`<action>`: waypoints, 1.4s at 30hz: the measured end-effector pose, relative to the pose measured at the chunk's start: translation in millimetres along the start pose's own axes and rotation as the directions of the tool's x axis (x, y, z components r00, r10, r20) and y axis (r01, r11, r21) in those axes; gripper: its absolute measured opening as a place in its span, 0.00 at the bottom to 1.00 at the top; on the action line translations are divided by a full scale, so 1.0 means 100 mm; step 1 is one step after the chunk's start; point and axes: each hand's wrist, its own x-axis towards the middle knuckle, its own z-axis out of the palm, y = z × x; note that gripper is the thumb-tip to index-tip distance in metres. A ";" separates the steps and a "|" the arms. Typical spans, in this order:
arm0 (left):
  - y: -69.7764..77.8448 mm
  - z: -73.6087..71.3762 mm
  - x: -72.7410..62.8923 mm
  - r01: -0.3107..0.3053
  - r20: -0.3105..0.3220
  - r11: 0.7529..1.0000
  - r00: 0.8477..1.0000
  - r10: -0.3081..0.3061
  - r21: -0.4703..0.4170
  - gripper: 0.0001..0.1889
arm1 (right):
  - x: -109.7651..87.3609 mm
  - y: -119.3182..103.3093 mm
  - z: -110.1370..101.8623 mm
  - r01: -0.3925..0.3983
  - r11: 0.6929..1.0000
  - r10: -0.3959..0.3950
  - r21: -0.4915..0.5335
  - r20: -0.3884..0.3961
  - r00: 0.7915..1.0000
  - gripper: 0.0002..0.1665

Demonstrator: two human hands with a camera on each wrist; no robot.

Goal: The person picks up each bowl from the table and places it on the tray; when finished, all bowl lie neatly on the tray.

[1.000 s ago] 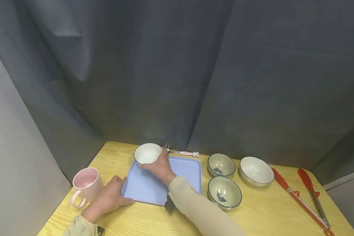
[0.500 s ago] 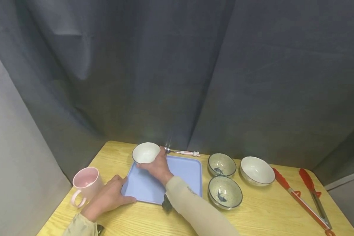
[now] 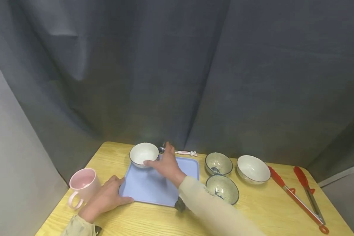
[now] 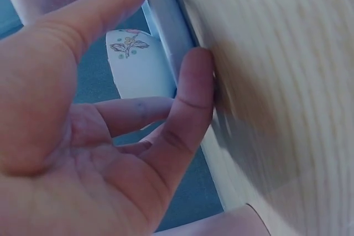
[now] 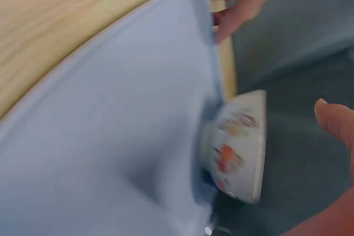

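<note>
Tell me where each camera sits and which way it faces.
Head: head-worn, facing forward and down at the tray; left hand, right hand and sleeves show.
Left wrist: on that wrist, facing the tray's edge; both hands show.
Right wrist: likewise, facing tray and flowered bowl; both hands show.
Wrist views share tray and bowl.

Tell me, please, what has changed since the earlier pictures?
The right hand has let go of the round white flower-patterned bowl and moved right; the bowl rests at the far left corner of the light-blue rectangular tray. The left hand stays at the tray's left edge.
</note>
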 end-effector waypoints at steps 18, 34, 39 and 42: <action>-0.04 -0.10 -0.07 0.003 0.032 0.999 0.999 -0.005 0.053 0.51 | -0.61 0.75 -2.30 -0.158 0.986 0.147 -0.058 -0.154 0.977 0.77; -0.08 -0.10 -0.08 -0.003 0.032 0.999 0.999 0.001 0.054 0.54 | -0.70 1.75 -2.98 -0.275 0.961 0.269 -0.006 -0.195 0.943 0.78; -0.06 -0.09 -0.07 0.000 0.039 0.999 0.999 -0.002 0.050 0.54 | -0.73 1.84 -2.98 -0.279 0.960 0.280 0.025 -0.161 0.946 0.78; -0.06 -0.09 -0.07 -0.002 0.045 0.999 0.999 0.000 0.051 0.54 | -0.74 1.87 -2.98 -0.297 0.954 0.300 0.041 -0.141 0.944 0.77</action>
